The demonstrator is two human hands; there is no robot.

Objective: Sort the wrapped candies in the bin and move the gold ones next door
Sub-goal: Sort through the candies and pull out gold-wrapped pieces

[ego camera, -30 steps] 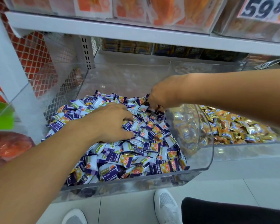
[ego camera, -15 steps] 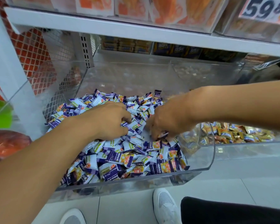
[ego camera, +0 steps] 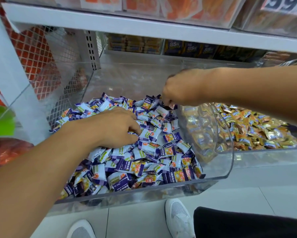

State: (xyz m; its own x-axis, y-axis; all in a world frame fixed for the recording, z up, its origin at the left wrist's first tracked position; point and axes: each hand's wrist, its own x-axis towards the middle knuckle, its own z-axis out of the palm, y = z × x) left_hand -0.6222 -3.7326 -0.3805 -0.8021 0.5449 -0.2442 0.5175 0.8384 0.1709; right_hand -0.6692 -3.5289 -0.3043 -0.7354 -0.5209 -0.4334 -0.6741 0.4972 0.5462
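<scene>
From the head camera, we look down into a clear bin heaped with purple-and-white wrapped candies, and just beside it on our right sits the neighbouring bin, already holding a pile of gold candies. We judge the sorting to be well along, since almost nothing plainly gold shows on top of the purple heap (a few wrappers carry yellow or orange patches, and we cannot tell whether any of those are strays), though whatever lies buried under the surface is hidden from us. Our left hand lies palm down on the middle of the heap, its fingers curled into the wrappers; whether they grip a piece or only rake through them we cannot tell. Our right hand hovers above the far right corner of the purple bin, near the wall shared with the gold one, fingers bunched downward and seemingly pinching a small wrapper at their tips, its colour too blurred to name.
</scene>
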